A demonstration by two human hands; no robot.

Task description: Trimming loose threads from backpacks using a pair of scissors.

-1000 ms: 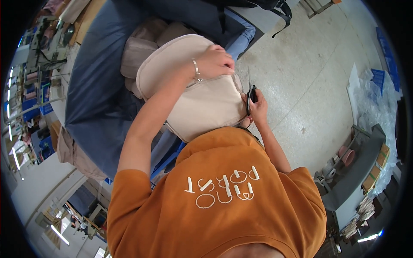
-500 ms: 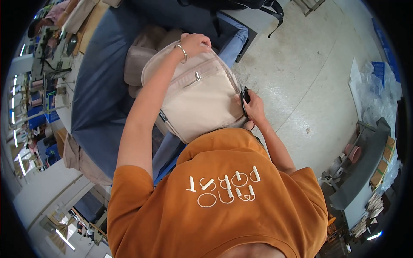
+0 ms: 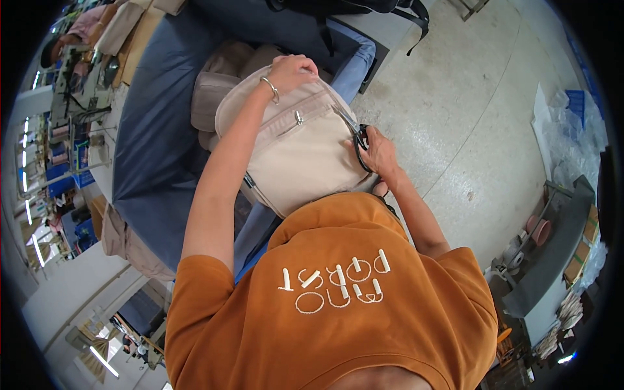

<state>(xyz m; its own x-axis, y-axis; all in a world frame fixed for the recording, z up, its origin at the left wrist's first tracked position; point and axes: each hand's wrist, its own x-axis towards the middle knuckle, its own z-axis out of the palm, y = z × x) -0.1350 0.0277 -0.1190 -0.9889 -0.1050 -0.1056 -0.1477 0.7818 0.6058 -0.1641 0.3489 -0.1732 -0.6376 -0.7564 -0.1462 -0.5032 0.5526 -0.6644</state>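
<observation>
A beige backpack [image 3: 305,162] with a front zip pocket and a silver zip pull rests at the edge of a large blue fabric bin, close against my body. My left hand [image 3: 294,73] grips the far top edge of the backpack, its fingers curled over the fabric. Black-handled scissors [image 3: 359,144] are in my right hand [image 3: 380,155] at the backpack's right side. Their blades point up and to the left over the fabric near the pocket seam. Part of my right hand's grip is hidden behind the handles.
The blue bin [image 3: 153,123] holds more beige bags [image 3: 214,97]. A black bag with straps [image 3: 351,8] lies beyond it. Clear plastic [image 3: 572,149] and a grey machine [image 3: 552,240] stand at the right. At far left, a person [image 3: 81,29] sits by sewing machines.
The scissors have swung from along the backpack's right edge to lie over its front, with their blades now visible. My left hand keeps its hold on the top edge.
</observation>
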